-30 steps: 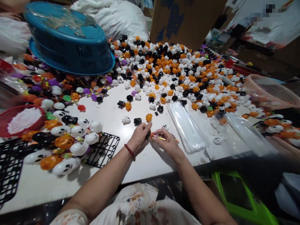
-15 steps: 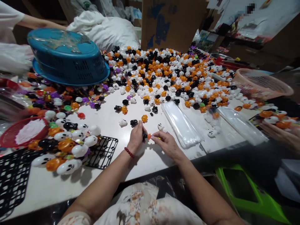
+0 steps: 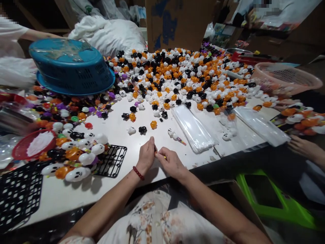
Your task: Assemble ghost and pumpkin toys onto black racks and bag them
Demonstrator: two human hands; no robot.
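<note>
Black toy (image 3: 155, 148) gripped in left hand (image 3: 147, 155), now mostly hidden; right hand (image 3: 169, 162) pinches yellow stick (image 3: 165, 157).

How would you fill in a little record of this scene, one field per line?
Left hand: the left hand holds a small dark piece, mostly hidden
Right hand: the right hand pinches a thin piece with yellow showing, close to the left
Wrist: red beaded bracelet, left
Surface: white table
Far side: heap of small orange, black and white figures
Right of hands: clear plastic bags
Baskets: blue, upside down; red; pink
Others: a co-worker's hand, far right
</note>
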